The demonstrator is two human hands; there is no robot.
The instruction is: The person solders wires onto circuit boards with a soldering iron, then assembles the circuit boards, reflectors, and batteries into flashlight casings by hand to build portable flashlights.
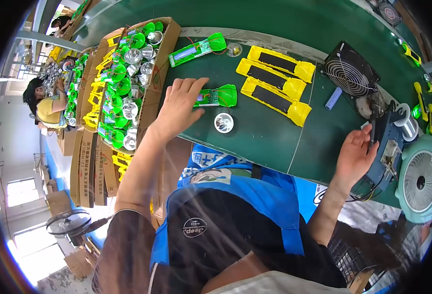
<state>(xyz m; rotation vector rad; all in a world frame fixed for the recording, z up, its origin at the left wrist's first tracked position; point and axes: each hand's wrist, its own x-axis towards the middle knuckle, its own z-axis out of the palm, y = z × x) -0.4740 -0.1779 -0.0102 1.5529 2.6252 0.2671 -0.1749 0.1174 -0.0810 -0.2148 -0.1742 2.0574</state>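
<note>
My left hand (179, 108) lies over the left end of a green flashlight housing (221, 96) on the bench. Its fingers are stretched out and the thumb is apart, so the hand is open; the covered end of the housing is hidden. Just below that housing stands a shiny reflector cup (224, 123). On the right, my right hand (355, 156) has its fingers curled at the dark handle of a soldering iron (374, 128), by a blue-grey soldering station (383, 159). Above, another green housing (196, 50) with a battery and circuit board lies near a second reflector (234, 49).
Several yellow housing covers (277, 81) with black panels lie mid-bench. A blue battery (333, 98), a black fan (352, 71), a solder spool (406, 122) and a teal fan (420, 180) are rightward. Cardboard boxes (169, 46) of green housings stand left; a person (49, 105) sits beyond.
</note>
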